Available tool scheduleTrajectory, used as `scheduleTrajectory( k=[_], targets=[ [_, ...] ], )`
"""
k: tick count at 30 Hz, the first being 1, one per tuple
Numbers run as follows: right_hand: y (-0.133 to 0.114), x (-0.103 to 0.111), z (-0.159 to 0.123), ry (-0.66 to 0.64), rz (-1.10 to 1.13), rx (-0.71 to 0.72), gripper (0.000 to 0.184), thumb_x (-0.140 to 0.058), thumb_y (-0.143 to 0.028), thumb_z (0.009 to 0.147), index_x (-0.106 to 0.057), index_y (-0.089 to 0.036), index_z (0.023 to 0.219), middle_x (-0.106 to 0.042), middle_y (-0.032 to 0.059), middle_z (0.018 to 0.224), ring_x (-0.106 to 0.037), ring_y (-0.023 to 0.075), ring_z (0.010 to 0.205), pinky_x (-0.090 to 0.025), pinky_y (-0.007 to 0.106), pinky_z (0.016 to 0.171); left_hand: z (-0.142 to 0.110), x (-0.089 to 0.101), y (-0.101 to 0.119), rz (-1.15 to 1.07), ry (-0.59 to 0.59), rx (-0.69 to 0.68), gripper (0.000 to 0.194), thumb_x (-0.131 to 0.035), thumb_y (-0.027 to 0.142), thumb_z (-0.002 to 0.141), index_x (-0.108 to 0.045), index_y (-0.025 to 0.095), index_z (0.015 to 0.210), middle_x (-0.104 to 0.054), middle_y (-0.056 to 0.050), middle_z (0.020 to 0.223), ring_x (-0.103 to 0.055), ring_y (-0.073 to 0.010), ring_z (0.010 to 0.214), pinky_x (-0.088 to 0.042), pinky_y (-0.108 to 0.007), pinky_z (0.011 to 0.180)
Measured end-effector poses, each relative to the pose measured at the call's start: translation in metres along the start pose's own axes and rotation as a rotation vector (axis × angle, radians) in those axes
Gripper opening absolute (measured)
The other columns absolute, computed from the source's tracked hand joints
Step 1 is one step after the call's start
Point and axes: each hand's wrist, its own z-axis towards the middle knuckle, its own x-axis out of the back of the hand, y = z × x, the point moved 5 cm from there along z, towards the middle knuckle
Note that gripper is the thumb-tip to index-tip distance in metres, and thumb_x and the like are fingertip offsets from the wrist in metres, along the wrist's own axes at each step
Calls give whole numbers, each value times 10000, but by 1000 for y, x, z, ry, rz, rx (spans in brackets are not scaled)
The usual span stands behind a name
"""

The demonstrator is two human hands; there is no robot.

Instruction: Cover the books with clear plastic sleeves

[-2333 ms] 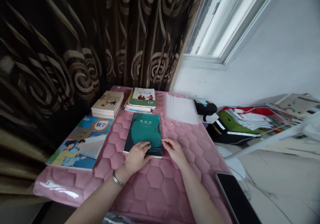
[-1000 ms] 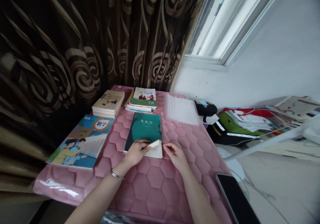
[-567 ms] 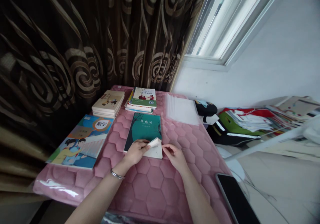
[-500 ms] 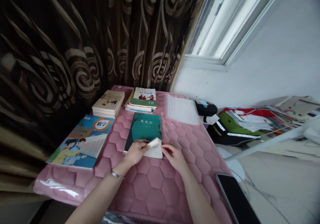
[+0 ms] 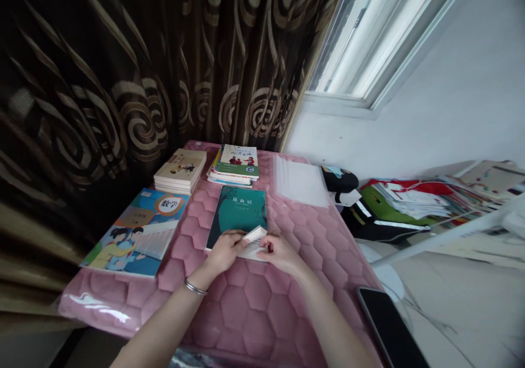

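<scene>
A green book (image 5: 238, 212) with a dark left border and white lettering lies on the pink padded tabletop. Its near right part is lifted and folded back, and a pale inner page (image 5: 251, 250) shows beneath. My left hand (image 5: 225, 249) grips the lifted part from the left, fingers closed over it. At the right edge of the pale page, my right hand (image 5: 280, 253) has thumb and index finger curled together; the fingertips meet the page there, though the exact contact is partly hidden.
A blue textbook (image 5: 137, 231) lies left, with a stack of beige books (image 5: 180, 168) behind it. Another book stack (image 5: 235, 163) and translucent sheets (image 5: 301, 179) are at the back. A phone (image 5: 389, 324) rests at the right edge, near a white lamp stand (image 5: 388, 280).
My right hand has moved slightly inward over the page, its fingers curling tighter. My left hand keeps its hold on the lifted part of the book. The view shifts slightly.
</scene>
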Motion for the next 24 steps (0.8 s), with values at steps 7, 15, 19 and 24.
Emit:
scheduleTrajectory(
  k=[7, 15, 19, 24],
  targets=[
    [-13, 8, -20, 29, -126, 99, 189, -661, -204, 704, -641, -240, 888, -628, -27, 732, -556, 148, 637, -434, 257, 604, -2, 0, 0, 6, -1, -13, 342, -451, 404, 933, -740, 221, 940, -710, -45, 1120, -625, -204, 1039, -457, -311, 947],
    [-38, 2, -53, 30, -655, 335, 251, -510, -169, 884, -704, -255, 1018, -674, 58, 978, -559, 232, 962, -466, 344, 812, -10, -7, 5, 233, 50, -121, 357, -419, 369, 969, -692, 187, 1109, -682, -84, 1182, -586, -218, 1126, -436, -383, 1011],
    [-38, -23, -67, 138, -813, 325, 352, -452, -85, 875, -666, -192, 1133, -658, 99, 1108, -562, 251, 1043, -466, 369, 870, -12, -10, 5, 304, 56, -163, 341, -428, 353, 969, -668, 197, 1154, -671, -85, 1206, -585, -216, 1136, -455, -402, 1006],
    [-40, -66, -74, 282, -878, 285, 463, -441, -55, 841, -585, -134, 1274, -602, 159, 1271, -544, 300, 1166, -425, 430, 981, -13, -11, 5, 332, 61, -187, 322, -425, 319, 971, -665, 207, 1155, -672, -79, 1206, -592, -206, 1134, -469, -392, 999]
  ],
)
